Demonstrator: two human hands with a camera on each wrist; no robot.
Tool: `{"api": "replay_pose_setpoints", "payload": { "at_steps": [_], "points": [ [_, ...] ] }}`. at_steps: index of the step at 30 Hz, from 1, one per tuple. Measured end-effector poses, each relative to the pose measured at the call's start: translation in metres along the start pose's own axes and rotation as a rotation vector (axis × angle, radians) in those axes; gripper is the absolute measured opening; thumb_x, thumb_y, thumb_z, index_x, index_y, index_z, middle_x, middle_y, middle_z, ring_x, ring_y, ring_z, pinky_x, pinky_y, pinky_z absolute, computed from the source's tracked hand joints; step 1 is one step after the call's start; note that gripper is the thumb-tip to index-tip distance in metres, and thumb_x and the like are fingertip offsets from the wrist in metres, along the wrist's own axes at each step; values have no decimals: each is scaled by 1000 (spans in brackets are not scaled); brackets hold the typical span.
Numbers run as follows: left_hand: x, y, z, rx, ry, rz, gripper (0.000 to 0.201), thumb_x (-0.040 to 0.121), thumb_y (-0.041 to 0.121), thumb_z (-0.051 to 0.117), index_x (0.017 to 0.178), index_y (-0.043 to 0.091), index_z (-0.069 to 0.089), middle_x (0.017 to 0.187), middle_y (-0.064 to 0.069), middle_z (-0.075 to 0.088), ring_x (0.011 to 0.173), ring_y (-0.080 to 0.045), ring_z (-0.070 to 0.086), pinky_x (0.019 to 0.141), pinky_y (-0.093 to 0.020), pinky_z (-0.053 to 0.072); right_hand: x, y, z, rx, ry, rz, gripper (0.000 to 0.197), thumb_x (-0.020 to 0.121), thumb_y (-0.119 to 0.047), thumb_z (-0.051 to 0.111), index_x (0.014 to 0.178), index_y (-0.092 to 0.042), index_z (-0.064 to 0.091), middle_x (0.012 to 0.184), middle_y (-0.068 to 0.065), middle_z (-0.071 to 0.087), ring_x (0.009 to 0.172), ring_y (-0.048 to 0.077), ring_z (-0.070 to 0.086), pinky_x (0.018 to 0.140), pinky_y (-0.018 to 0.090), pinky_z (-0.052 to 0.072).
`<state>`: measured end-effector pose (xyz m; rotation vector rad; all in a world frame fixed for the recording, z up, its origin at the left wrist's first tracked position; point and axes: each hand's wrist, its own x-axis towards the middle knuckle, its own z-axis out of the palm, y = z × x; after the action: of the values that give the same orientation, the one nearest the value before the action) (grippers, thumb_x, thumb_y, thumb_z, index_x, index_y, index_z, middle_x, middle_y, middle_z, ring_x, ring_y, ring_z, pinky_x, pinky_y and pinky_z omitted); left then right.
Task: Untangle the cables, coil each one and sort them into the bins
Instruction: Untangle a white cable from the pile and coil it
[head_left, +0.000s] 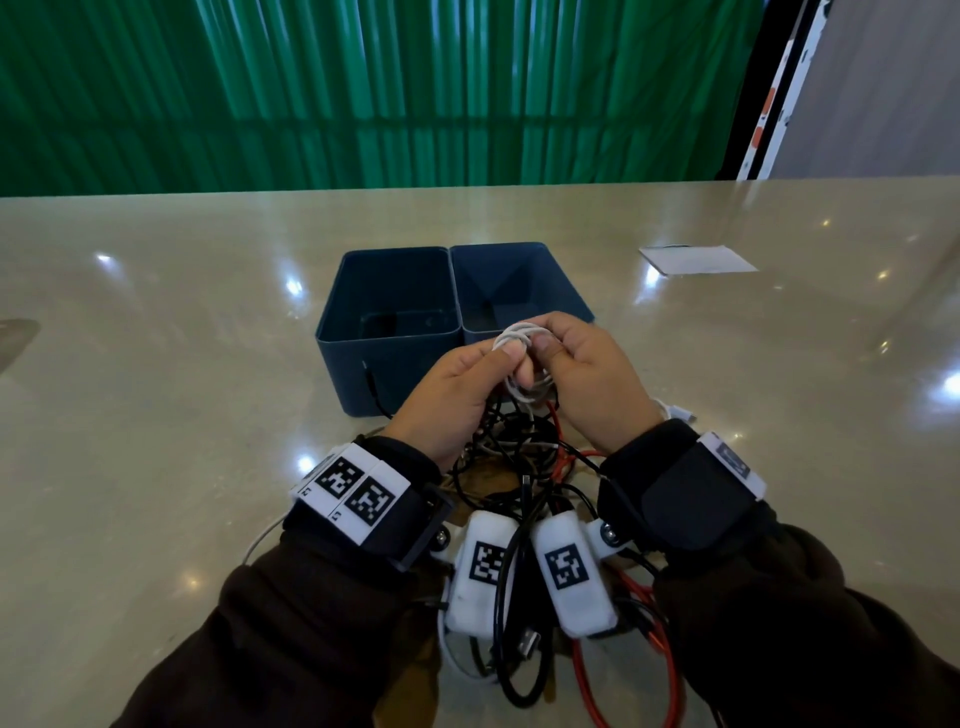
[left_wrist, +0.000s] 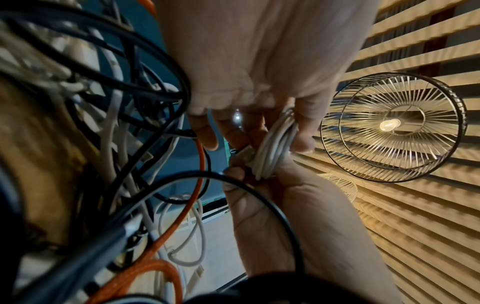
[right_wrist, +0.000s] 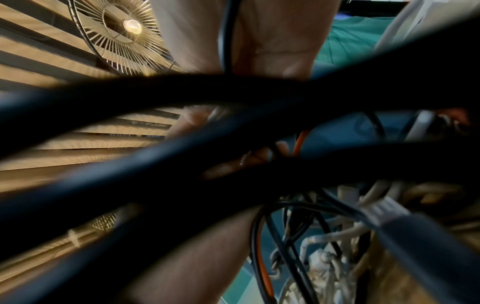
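Both hands, the left hand (head_left: 457, 387) and right hand (head_left: 587, 374), pinch a small white cable coil (head_left: 514, 340) held just above the near rims of two blue bins (head_left: 389, 358), which lie directly ahead, beyond the cable tangle (head_left: 519, 467) on the desk (head_left: 156, 364).

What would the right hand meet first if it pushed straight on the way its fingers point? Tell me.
The right hand points inward, toward the left, at the white coil it already pinches. Past that, it would likely meet the left hand, which grips the same coil. Depth between the fingertips is unclear.
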<state>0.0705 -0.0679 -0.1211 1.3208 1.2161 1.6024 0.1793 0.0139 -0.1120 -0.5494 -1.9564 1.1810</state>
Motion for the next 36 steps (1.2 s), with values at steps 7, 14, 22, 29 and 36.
{"api": "replay_pose_setpoints", "payload": {
  "at_steps": [7,14,22,29,36],
  "points": [
    [1,1,0,100,86,-48,36,97,28,47,71,8,61,71,-6,64,73,-14,58,75,-27,47,0,5,-1,-149,40,-47,18,98,-9,42,89,-7,58,70,-6,56,66,9,51,62,24,42],
    [3,-1,-2,144,174,-67,30,99,19,46,93,-4,64,87,-16,66,80,-21,59,80,-39,49,3,10,-1,-249,12,-25,21,99,-13,41,80,-12,50,68,-5,49,64,8,44,58,22,35],
    [2,3,1,7,212,-150,37,102,17,37,105,-13,58,95,-20,66,87,-25,60,91,-42,48,1,8,3,-113,-34,77,28,101,-17,39,87,-12,62,80,13,60,70,21,52,60,36,46],
    [1,4,2,-39,223,-163,41,103,21,35,106,-12,60,93,-15,68,84,-19,62,80,-28,51,-1,5,4,77,-44,116,32,102,-20,35,86,-21,63,83,14,62,74,23,54,67,39,47],
    [1,5,-4,203,362,102,16,94,17,54,106,28,53,83,-3,52,74,-9,52,72,-23,45,2,9,-1,-79,57,2,30,103,-20,34,88,-8,57,66,-4,51,53,1,47,51,17,36]
  ]
}}
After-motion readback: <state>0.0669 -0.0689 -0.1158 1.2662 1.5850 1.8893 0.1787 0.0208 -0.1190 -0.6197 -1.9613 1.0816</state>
